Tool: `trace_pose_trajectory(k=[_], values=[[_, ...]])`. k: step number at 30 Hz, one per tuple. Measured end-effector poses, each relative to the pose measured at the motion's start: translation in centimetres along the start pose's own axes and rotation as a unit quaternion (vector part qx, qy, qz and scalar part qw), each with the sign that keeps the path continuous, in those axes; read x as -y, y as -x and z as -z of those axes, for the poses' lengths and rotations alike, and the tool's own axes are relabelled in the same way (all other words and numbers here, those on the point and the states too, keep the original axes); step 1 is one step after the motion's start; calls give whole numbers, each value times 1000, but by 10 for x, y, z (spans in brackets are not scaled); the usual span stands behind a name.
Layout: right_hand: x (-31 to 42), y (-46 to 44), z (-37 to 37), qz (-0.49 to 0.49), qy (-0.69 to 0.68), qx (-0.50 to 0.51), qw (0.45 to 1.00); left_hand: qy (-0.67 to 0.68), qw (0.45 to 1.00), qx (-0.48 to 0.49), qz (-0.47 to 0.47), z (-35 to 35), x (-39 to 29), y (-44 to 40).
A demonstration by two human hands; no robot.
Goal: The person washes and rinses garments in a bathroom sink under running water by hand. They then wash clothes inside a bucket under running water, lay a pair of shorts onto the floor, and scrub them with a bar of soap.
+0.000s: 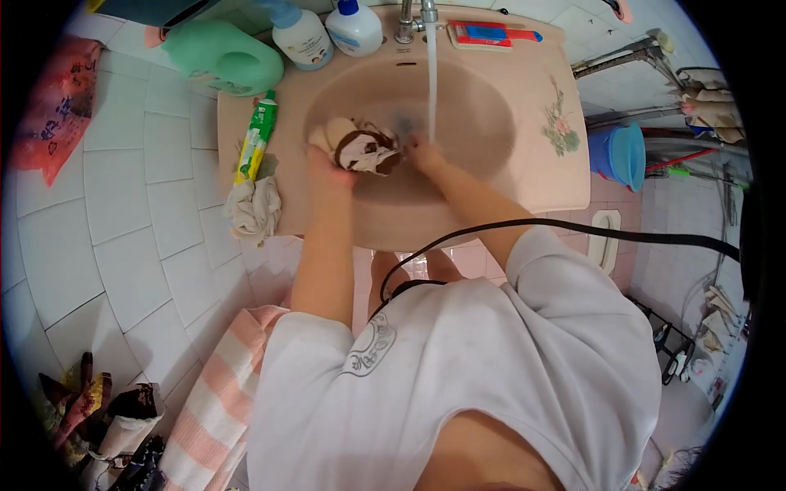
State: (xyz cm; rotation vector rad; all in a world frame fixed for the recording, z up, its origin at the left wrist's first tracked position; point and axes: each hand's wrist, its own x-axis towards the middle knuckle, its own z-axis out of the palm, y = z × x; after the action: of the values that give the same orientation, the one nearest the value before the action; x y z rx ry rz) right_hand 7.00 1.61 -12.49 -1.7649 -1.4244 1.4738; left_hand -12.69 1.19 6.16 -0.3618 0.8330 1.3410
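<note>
Over the left part of the pink washbasin (385, 192), my left hand (332, 168) is closed around a crumpled cream, brown and white cloth item (366, 153). Its exact kind does not show. My right hand (424, 154) is beside the item's right end, its fingers curled and slightly blurred. Whether they pinch the cloth is hidden. A stream of water (432, 82) runs from the faucet (428, 11) into the basin, close by my right hand.
A green jug (223, 57), two pump bottles (301, 37) (354, 29), a toothpaste tube (257, 135) and a wrung cloth (254, 209) line the basin's left side. A red-and-blue brush (491, 34) lies back right. A blue bucket (618, 155) is at right; a black cable (573, 226) crosses my right arm.
</note>
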Motion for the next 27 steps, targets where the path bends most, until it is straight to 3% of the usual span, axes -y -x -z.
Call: trace_pose_trajectory(k=[1,2,4,5,6,8,11,12,13,14,16,17,20,21,22,23,24,27], values=[[15,7,-5,35,179,-83,980,-8,1000,-25,-12,-12,-8,11],[24,10,-9,69,351,-164,919,-6,1000,-25,-13,-21,-13,21],[25,1,-12,76,361,-172,914,9,998,-32,-60,-28,-21,32],[26,-3,-14,80,369,-181,908,0,998,38,-54,-16,-34,19],[29,-7,-15,80,370,-180,908,1,998,37,-54,-12,-39,16],[34,-17,-14,76,429,-101,895,22,996,74,-44,-6,-42,11],[47,-19,-8,67,507,20,859,0,999,44,-30,-9,-32,14],[53,-14,-4,65,507,19,859,-1,999,44,-28,-11,-24,15],[62,-9,2,-86,160,38,983,-16,998,53,-13,-15,-15,15],[72,-2,10,-221,-212,50,951,-29,998,60,3,-20,-5,16],[97,26,31,-213,-249,63,942,39,996,60,56,-9,25,-7],[111,47,42,-206,-290,78,931,3,999,45,22,-4,44,-22],[134,89,65,-175,-414,119,885,-47,994,-24,91,-9,83,-38],[126,83,68,-195,-358,-2,913,-87,992,0,92,8,93,-60],[116,79,76,-196,-359,-6,912,-88,992,1,96,4,91,-54],[106,75,87,-88,-107,-66,988,-90,991,-11,96,2,87,-47],[100,73,97,29,155,-119,980,-92,991,-23,93,-3,80,-42],[122,84,113,79,178,-195,961,-74,997,-2,35,-2,60,-42]])
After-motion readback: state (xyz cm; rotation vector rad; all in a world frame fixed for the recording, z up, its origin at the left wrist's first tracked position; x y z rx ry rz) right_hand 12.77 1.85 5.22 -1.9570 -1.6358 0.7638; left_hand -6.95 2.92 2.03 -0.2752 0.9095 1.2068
